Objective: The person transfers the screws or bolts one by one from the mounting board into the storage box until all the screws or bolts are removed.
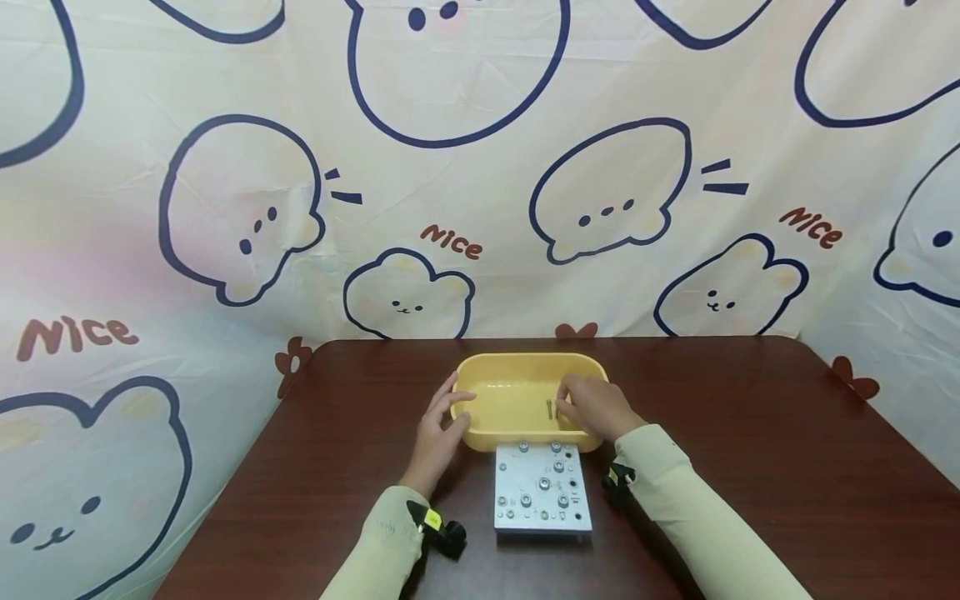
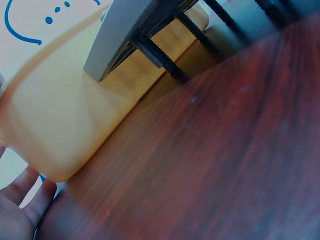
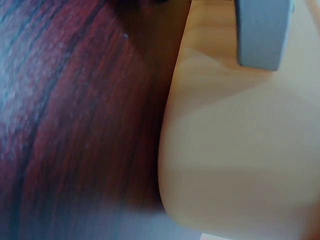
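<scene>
A yellow plastic basin (image 1: pixel 487 433) stands on the table, with small screws (image 1: pixel 549 409) lying on its floor. My left hand (image 1: pixel 435 437) is at the basin's left end, its fingers spread and touching the rim; in the left wrist view, fingertips (image 2: pixel 42 197) show beside the basin's corner. Over the right side of the basin, my right hand (image 1: pixel 596 404) reaches in with bent fingers pointing down, right by the screws. Whether it pinches one I cannot tell. Just in front of the basin is a silver metal plate (image 1: pixel 517 517) with several bolts and holes in its top.
Threaded legs (image 2: pixel 160 55) hold the plate above the dark wood table (image 1: pixel 360 392). The plate's far edge overlaps the basin's front wall in the head view. A patterned cloth (image 1: pixel 495 192) hangs behind the table. A wrist camera (image 1: pixel 450 537) is strapped to the left sleeve.
</scene>
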Motion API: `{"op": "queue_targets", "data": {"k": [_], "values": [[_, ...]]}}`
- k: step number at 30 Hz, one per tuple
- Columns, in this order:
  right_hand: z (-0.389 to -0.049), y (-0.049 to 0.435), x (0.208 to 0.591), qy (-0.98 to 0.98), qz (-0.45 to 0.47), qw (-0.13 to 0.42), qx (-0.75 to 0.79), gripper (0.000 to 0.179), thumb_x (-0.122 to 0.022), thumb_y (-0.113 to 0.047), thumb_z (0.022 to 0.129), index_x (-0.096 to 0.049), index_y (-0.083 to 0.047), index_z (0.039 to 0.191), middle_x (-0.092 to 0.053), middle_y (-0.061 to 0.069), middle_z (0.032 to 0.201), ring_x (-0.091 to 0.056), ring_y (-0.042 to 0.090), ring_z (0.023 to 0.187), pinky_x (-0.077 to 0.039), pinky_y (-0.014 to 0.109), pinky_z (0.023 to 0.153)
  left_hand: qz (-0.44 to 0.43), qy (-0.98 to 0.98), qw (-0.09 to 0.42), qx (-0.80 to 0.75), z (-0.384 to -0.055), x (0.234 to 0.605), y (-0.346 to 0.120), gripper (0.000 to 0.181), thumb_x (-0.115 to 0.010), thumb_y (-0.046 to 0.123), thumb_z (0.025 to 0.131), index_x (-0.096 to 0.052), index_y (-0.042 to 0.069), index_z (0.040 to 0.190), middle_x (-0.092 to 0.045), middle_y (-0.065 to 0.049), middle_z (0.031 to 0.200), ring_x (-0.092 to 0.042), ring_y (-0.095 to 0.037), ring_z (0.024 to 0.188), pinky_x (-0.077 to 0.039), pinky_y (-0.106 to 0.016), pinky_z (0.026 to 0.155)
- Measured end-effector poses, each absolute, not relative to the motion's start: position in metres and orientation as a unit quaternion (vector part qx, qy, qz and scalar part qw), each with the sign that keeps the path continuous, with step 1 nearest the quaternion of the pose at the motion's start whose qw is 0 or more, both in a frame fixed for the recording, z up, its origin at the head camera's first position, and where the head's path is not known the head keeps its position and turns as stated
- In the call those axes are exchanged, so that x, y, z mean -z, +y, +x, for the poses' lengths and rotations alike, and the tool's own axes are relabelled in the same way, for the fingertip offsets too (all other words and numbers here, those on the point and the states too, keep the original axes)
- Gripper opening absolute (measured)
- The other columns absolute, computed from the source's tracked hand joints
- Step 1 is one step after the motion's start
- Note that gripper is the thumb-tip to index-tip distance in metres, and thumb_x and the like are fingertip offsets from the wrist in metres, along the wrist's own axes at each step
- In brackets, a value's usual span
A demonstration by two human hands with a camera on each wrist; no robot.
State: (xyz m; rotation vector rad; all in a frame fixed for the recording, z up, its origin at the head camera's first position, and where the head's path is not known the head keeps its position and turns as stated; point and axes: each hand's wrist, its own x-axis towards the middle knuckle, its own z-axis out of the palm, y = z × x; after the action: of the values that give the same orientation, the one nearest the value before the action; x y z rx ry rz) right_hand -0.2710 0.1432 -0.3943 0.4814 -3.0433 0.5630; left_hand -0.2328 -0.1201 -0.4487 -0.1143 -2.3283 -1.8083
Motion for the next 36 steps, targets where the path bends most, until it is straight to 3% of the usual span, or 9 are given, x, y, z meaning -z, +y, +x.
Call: {"op": "queue_targets", "data": {"k": [18, 36], "values": [[-0.2743, 0.1432, 0.3959, -0.973, 0.151, 0.019, -0.172, 0.006, -0.061, -0.023, 0.087, -0.062, -0.016, 0.086, -0.057, -0.003, 0.076, -0.052, 0.016, 0.067, -0.046, 0.031, 0.066, -0.037, -0.788, 0.094, 0.608, -0.2343, 0.4488, -0.1206, 0.028, -0.058, 0.016, 0.091, -0.067, 0.018, 0.117, -0.032, 0.029, 0.146, -0.022, -0.012, 0.143, -0.021, -0.050, 0.115], [-0.2732, 0.1424, 0.3959, -0.972, 0.140, -0.001, -0.188, 0.007, -0.061, -0.025, 0.089, -0.062, -0.017, 0.090, -0.052, 0.000, 0.066, -0.050, 0.017, 0.060, -0.044, 0.030, 0.061, -0.042, -0.779, 0.094, 0.618, -0.2337, 0.4496, -0.1208, 0.028, -0.059, 0.015, 0.091, -0.066, 0.016, 0.118, -0.031, 0.026, 0.148, -0.021, -0.014, 0.143, -0.030, -0.047, 0.111]]}}
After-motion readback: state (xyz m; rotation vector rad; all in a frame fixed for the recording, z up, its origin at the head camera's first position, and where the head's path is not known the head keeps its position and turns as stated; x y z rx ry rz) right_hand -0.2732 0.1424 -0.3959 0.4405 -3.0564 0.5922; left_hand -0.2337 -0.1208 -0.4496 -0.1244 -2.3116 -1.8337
